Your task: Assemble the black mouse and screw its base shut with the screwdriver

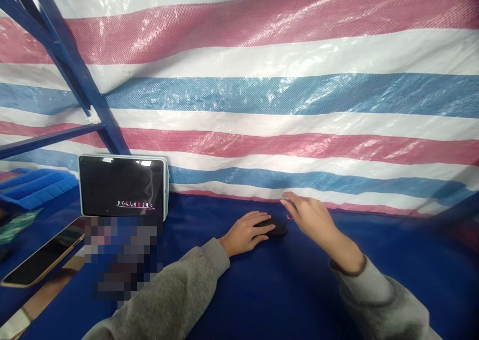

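My left hand (247,233) rests with its fingers over a flat black rounded object (277,227), which looks like a computer mouse lying on the blue surface. Its fingertips press on the near left side and top of it. Just to the right, my right hand (310,217) is raised with thumb and index finger pinched on a small thin tool (288,218) with a reddish part, like a small screwdriver. Its lower end points down at the right end of the black object. Most of the tool is hidden by the fingers.
A tablet (121,186) in a pale case stands at the left, its screen dark with white lettering. A phone (45,253) lies before it, near another person's arm (56,290). Behind are a blue padded item (41,188), a blue metal frame (84,88) and a striped plastic sheet (284,93).
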Motion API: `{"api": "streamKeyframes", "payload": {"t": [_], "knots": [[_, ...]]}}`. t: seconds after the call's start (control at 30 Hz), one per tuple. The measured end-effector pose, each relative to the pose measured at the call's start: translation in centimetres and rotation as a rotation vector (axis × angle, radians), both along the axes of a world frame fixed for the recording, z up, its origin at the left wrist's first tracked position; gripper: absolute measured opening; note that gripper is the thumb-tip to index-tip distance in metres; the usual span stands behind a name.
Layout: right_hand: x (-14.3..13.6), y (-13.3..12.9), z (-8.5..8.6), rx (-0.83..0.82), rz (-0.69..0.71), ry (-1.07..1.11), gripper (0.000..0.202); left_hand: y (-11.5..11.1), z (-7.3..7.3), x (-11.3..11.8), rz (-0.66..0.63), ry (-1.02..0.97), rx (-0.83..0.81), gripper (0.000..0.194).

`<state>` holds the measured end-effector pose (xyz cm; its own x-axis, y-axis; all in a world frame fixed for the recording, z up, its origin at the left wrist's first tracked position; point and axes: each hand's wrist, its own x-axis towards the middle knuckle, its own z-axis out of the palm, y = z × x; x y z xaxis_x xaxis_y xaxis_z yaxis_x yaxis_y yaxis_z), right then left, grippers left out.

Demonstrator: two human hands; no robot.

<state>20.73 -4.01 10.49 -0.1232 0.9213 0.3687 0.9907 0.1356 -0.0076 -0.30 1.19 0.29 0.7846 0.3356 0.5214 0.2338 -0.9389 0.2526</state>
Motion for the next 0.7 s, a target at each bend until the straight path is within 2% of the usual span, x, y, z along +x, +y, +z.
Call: {"api": "streamKeyframes", "payload": {"t": [0.3, 0.43, 0.7], "knots": [[-0.5, -0.4, 0.6, -0.067, -0.039, -0.028, 0.040, -0.1, 0.2, 0.0, 0.004, -0.010, -0.016, 0.036], [-0.7, -0.7, 1.2, -0.119, -0.069, -0.019, 0.035, -0.1, 0.2, 0.0, 0.004, -0.014, -0.028, 0.036], [-0.6, -1.0, 1.3, -0.148, 0.029, 0.016, 0.036, -0.1, 0.3, -0.1, 0.011, 0.009, -0.024, 0.037]]}}
